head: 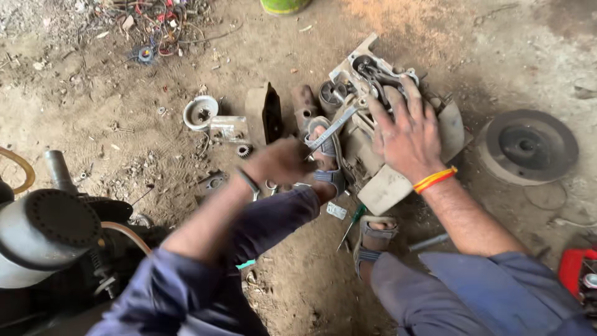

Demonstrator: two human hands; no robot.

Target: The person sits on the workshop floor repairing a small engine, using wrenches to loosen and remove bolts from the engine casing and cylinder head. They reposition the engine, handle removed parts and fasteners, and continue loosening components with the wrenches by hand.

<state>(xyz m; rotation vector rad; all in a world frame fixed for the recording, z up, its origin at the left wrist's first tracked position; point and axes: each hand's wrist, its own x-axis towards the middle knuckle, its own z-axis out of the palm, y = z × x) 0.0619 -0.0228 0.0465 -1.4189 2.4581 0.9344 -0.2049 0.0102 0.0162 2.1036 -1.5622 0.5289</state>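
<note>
- One engine casing (385, 180), pale and grimy, lay on the dirt floor (298, 280) just ahead of the person's two sandalled feet, the left foot (326, 158) touching its near side.
- The right hand (407, 134) lay flat on top of the casing, fingers spread, with one orange-and-yellow band on its wrist.
- The left hand (280, 163), blurred, was closed around the handle end of one metal spanner (333, 127), whose far end reached the casing's top; one metal bangle sat on that wrist.
- One green-handled screwdriver (351, 225) lay between the feet, near the right foot (373, 239).
- One small gear (243, 150) and one white cup-shaped part (200, 112) lay to the left, well apart from the casing.
- One dark round disc (528, 146) lay to the right of the casing.
- One tangle of wires (165, 28) sat far off at the top left.
</note>
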